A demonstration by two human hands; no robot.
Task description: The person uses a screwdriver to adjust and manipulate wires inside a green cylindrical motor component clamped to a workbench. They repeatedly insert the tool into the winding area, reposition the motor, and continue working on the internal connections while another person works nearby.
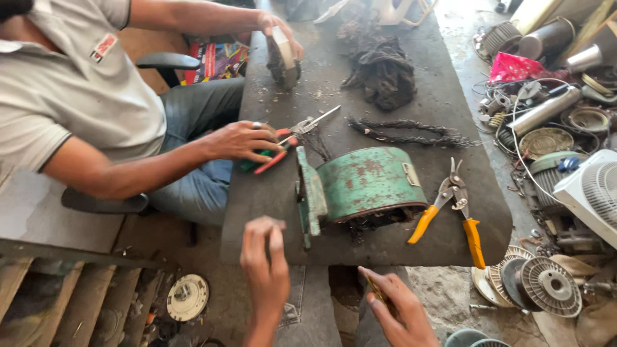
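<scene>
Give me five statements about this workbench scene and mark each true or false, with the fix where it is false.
1. The green motor housing lies on its side on the dark table. True.
2. The yellow-handled snips are in the left hand. False: they lie on the table right of the housing, untouched.
3. A co-worker's hand grips red-handled pliers. True.
4. The right hand rests on top of the housing. False: it is below the table edge, apart from it.
5. The pile of dark wire lies at the table's far end. True.
</scene>
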